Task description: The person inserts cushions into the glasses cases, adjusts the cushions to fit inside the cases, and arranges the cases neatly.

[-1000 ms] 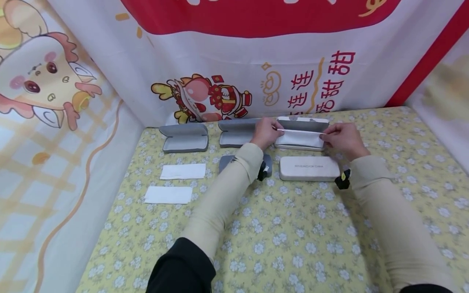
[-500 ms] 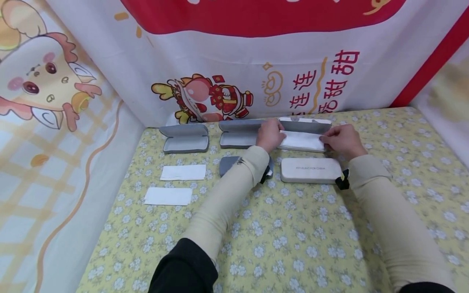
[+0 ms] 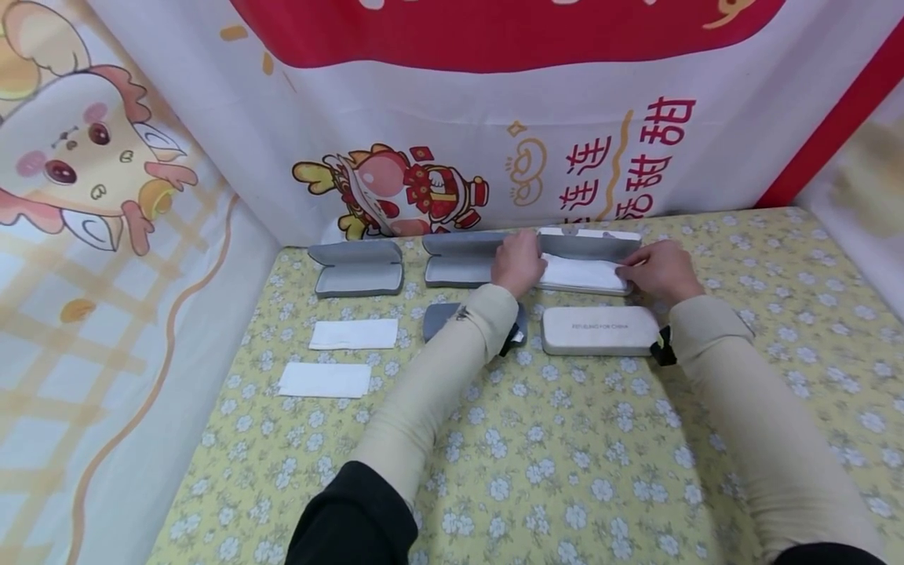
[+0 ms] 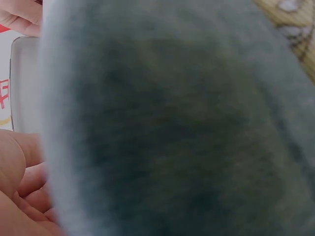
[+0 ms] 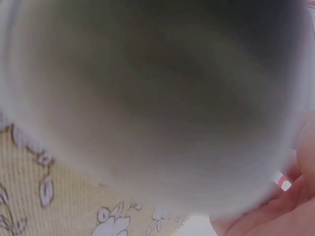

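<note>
In the head view a folded white cloth (image 3: 581, 273) lies in the tray of an open glasses case (image 3: 600, 246) with a grey lining, at the back of the table. My left hand (image 3: 518, 263) pinches the cloth's left end, its fingertips down at the tray. At the opposite end my right hand (image 3: 662, 271) holds the cloth between thumb and fingers. Both wrist views are largely blocked by blurred shapes; curled fingers of the left hand (image 4: 22, 182) show at one edge, and part of the right hand (image 5: 275, 216) at the other.
Two open grey glasses cases (image 3: 360, 276) (image 3: 459, 269) stand further left along the back. A closed grey case (image 3: 439, 316), partly under my left forearm, and a closed whitish case (image 3: 600, 329) lie in front. Two folded white cloths (image 3: 353, 333) (image 3: 325, 380) lie at left.
The white cloth, raised and tilted at the case a second ago, has come down flat into the tray. Both hands have stayed at its ends.
</note>
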`<state>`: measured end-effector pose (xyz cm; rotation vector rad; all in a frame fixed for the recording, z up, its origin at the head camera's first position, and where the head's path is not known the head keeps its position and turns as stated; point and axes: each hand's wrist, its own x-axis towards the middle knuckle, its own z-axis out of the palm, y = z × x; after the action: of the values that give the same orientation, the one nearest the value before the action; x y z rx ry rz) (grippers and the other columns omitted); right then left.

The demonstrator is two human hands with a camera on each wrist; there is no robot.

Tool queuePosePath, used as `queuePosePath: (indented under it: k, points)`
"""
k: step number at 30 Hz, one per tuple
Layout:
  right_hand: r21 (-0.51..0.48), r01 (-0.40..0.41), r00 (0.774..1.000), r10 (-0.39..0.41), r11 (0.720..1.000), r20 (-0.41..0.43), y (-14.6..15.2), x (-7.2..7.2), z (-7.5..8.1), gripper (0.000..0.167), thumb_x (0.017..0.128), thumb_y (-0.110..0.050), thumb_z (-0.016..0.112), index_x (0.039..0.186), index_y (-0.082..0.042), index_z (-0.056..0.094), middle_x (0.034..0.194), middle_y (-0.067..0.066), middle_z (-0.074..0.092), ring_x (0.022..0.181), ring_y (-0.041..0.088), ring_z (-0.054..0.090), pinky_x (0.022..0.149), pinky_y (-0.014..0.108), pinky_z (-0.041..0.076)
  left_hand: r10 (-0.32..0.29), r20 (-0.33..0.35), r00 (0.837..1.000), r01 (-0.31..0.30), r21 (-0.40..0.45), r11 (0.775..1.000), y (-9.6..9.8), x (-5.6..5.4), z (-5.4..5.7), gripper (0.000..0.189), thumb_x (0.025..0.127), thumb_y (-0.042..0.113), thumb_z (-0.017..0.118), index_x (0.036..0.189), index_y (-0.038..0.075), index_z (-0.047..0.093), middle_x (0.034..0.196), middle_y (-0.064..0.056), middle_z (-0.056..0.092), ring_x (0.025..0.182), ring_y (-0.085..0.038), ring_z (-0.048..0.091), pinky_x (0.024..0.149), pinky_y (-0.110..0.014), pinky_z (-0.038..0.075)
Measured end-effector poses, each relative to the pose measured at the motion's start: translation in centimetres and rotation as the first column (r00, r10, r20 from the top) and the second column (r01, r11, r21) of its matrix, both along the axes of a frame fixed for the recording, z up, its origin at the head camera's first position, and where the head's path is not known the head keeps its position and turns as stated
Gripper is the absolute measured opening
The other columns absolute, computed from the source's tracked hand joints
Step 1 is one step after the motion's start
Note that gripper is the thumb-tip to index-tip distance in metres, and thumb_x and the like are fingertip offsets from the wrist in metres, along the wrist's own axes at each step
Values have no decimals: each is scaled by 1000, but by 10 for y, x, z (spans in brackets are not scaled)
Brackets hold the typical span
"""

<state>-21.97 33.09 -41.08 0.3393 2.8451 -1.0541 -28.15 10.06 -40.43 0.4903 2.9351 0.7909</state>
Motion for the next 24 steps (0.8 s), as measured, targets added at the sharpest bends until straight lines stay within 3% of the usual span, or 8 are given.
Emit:
queuePosePath:
  k: [3, 12, 17, 24]
  points:
    - [3, 9, 1000, -9, 1000, 15, 0, -1, 0, 29, 97, -22, 68, 108, 4, 74, 111, 23, 64, 94, 34, 57, 75, 45, 48, -17, -4, 1000, 17, 5, 1000, -2, 0, -1, 48, 95, 14, 66, 60, 15, 33, 54, 1, 22, 48, -14, 21, 46, -29, 23]
    - [28, 14, 1000, -14, 1000, -7, 1, -3, 0, 28, 98, -20, 68, 109, 4, 75, 115, 24, 65, 101, 37, 57, 81, 50, 49, -46, 35, 998, 45, 22, 999, -5, -2, 3, 41, 84, 1, 69, 59, 14, 39, 55, 1, 31, 52, -17, 33, 50, -29, 31]
    - [29, -9, 1000, 10, 1000, -21, 2, -3, 1, 29, 98, -21, 68, 110, 5, 74, 116, 25, 64, 102, 39, 57, 82, 52, 48, -84, 49, 995, 82, 33, 996, -8, -2, 3, 48, 80, -1, 73, 55, 15, 34, 54, 2, 22, 49, -15, 24, 48, -27, 27]
    - [-8, -18, 1000, 18, 1000, -4, 3, -2, -1, 30, 99, -21, 65, 113, 4, 73, 118, 25, 64, 101, 37, 58, 79, 48, 49, -81, 140, 987, 63, 125, 990, -8, -1, 4, 50, 83, -3, 68, 53, 14, 31, 55, 2, 19, 47, -14, 17, 46, -27, 23]
